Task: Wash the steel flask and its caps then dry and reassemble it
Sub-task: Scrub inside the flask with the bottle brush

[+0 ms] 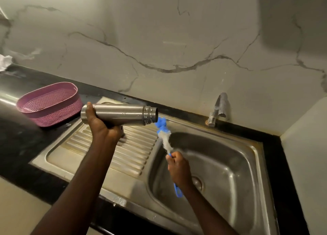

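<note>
The steel flask (122, 114) lies almost level in the air above the ribbed drainboard (113, 151), its open threaded mouth pointing right toward the sink. My left hand (101, 124) grips it from below near the base. My right hand (177, 167) grips the blue handle of a bottle brush (164, 133) over the basin. The brush's blue tip and white bristles sit just below and right of the flask's mouth, outside it. No caps show in this view.
A pink woven plastic basket (51, 104) stands on the black counter at the left. The steel sink basin (221, 172) has a drain at its middle; a steel tap (218, 109) rises behind it. White crumpled cloth (4, 61) lies at far left.
</note>
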